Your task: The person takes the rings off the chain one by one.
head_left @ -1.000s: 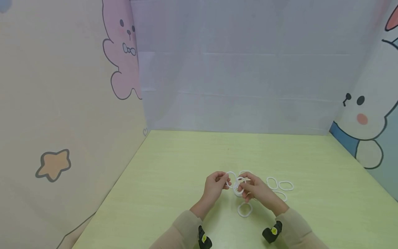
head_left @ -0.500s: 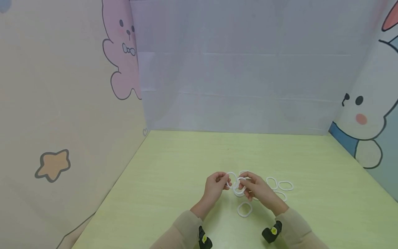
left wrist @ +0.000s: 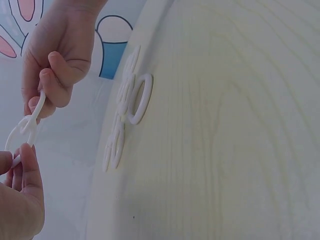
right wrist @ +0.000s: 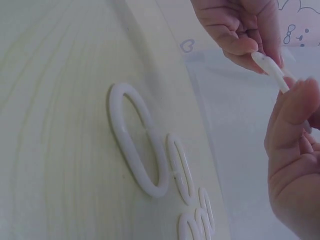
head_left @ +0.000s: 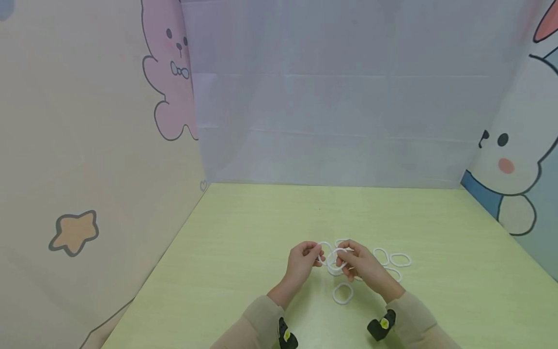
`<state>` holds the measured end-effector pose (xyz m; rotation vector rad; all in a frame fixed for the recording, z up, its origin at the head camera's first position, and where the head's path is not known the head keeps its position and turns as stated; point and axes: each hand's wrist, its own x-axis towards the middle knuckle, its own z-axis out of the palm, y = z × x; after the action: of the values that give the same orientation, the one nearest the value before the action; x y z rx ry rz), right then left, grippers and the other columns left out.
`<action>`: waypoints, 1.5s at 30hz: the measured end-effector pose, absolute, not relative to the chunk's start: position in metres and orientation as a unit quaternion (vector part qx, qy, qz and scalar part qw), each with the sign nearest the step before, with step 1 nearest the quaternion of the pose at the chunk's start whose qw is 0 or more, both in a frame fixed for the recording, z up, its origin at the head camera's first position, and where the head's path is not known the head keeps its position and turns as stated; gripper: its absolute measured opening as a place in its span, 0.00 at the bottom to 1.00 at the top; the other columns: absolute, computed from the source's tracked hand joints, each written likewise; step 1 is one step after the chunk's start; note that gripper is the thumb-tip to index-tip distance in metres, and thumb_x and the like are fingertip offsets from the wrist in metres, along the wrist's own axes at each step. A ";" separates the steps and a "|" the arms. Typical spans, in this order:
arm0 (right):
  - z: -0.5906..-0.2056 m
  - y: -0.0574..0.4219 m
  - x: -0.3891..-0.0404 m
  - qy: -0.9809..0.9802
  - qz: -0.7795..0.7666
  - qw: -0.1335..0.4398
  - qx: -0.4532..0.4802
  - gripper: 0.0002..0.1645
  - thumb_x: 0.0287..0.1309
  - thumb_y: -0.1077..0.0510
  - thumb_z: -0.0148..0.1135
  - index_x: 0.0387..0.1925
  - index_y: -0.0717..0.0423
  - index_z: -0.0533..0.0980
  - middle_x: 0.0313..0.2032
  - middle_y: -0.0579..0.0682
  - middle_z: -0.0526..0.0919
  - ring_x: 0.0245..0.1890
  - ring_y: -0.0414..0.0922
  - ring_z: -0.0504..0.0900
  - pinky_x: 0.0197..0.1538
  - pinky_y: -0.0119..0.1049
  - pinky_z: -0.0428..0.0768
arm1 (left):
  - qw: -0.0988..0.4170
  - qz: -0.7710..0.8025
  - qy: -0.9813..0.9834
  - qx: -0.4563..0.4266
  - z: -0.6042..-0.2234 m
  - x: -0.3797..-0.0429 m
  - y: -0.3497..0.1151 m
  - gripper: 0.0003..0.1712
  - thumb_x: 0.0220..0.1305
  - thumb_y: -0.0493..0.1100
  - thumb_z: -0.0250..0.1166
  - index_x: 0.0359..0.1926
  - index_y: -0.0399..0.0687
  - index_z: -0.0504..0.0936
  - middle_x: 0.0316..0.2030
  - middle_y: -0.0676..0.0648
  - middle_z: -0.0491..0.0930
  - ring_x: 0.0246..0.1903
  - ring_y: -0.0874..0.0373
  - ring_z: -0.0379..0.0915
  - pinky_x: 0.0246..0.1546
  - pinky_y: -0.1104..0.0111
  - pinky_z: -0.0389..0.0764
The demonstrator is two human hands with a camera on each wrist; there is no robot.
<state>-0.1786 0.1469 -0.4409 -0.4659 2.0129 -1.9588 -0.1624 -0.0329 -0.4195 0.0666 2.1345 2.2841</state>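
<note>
My left hand (head_left: 301, 261) pinches a white oval link (head_left: 324, 243) by its left side, between thumb and fingers. Opposite it, my right hand (head_left: 364, 266) holds a second white link (left wrist: 41, 103) by its edge. In the left wrist view the two links cross and look hooked through each other; the exact joint is too small to tell. The left link (right wrist: 269, 66) shows nearly edge-on in the right wrist view, and the right fingers hide part of the joint. Below the hands, another link (head_left: 335, 274) is partly covered.
A single white link (head_left: 334, 293) lies on the pale green table (head_left: 244, 218) nearest the person. To the right is a group of links (head_left: 400, 265), and one link (head_left: 342, 240) peeks out behind the right hand. A curtain (head_left: 331, 121) hangs at the back.
The right hand's link has turned and moved slightly right, so its loop shows wider. The left hand stays nearly in place, still pinching its link.
</note>
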 end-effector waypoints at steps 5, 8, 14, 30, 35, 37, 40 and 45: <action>-0.440 0.147 -0.178 0.701 -0.679 0.144 -0.165 0.22 0.66 0.55 0.51 0.51 0.70 0.62 0.27 0.52 0.74 0.19 0.39 0.70 0.20 0.29 0.72 | 0.005 0.733 0.679 0.019 -0.436 -0.172 -0.032 0.11 0.64 0.35 0.58 0.39 0.26 0.75 0.29 0.40 0.79 0.30 0.48 0.77 0.27 0.72 0.78; -0.439 0.146 -0.178 0.703 -0.679 0.146 -0.153 0.23 0.64 0.56 0.54 0.52 0.70 0.63 0.26 0.51 0.75 0.20 0.39 0.71 0.21 0.30 0.73 | 0.001 0.734 0.679 0.020 -0.443 -0.175 -0.032 0.11 0.64 0.36 0.59 0.39 0.28 0.76 0.28 0.43 0.79 0.28 0.54 0.77 0.27 0.72 0.78; -0.437 0.144 -0.177 0.715 -0.668 0.141 -0.148 0.25 0.60 0.58 0.59 0.54 0.68 0.66 0.25 0.51 0.75 0.18 0.39 0.70 0.20 0.31 0.73 | -0.004 0.731 0.682 0.024 -0.445 -0.174 -0.032 0.09 0.64 0.37 0.59 0.37 0.31 0.76 0.27 0.47 0.78 0.25 0.61 0.75 0.27 0.72 0.78; -0.438 0.139 -0.175 0.726 -0.666 0.114 -0.127 0.18 0.60 0.59 0.58 0.47 0.67 0.68 0.22 0.51 0.74 0.16 0.39 0.69 0.19 0.31 0.73 | 0.003 0.733 0.679 0.030 -0.438 -0.170 -0.033 0.08 0.64 0.35 0.58 0.37 0.29 0.76 0.27 0.46 0.78 0.24 0.61 0.74 0.27 0.71 0.78; -0.438 0.138 -0.176 0.724 -0.670 0.106 -0.127 0.16 0.60 0.60 0.58 0.45 0.68 0.69 0.21 0.50 0.73 0.16 0.39 0.69 0.19 0.30 0.73 | -0.002 0.732 0.681 0.028 -0.445 -0.173 -0.032 0.10 0.64 0.37 0.59 0.37 0.31 0.77 0.27 0.46 0.79 0.24 0.62 0.74 0.27 0.71 0.78; -0.437 0.137 -0.176 0.723 -0.671 0.101 -0.126 0.15 0.60 0.61 0.58 0.43 0.68 0.69 0.21 0.50 0.73 0.16 0.38 0.69 0.19 0.30 0.73 | -0.005 0.730 0.683 0.029 -0.445 -0.173 -0.032 0.10 0.63 0.37 0.59 0.37 0.31 0.77 0.27 0.47 0.79 0.24 0.62 0.74 0.27 0.71 0.78; -0.436 0.137 -0.175 0.728 -0.668 0.089 -0.122 0.14 0.59 0.62 0.58 0.42 0.69 0.70 0.20 0.50 0.73 0.16 0.38 0.70 0.18 0.30 0.73 | -0.005 0.730 0.683 0.028 -0.445 -0.174 -0.032 0.09 0.63 0.37 0.59 0.37 0.31 0.77 0.27 0.47 0.78 0.23 0.62 0.74 0.27 0.71 0.78; -0.436 0.135 -0.173 0.743 -0.656 0.053 -0.124 0.11 0.59 0.63 0.59 0.40 0.68 0.71 0.21 0.51 0.73 0.15 0.39 0.69 0.16 0.31 0.72 | -0.005 0.730 0.683 0.029 -0.444 -0.173 -0.032 0.10 0.64 0.37 0.59 0.37 0.31 0.77 0.26 0.47 0.78 0.23 0.62 0.73 0.27 0.71 0.78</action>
<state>-0.1726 0.1348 -0.4355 -0.3771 2.2580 -1.9927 -0.1728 -0.0323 -0.4435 0.0901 2.1531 2.3010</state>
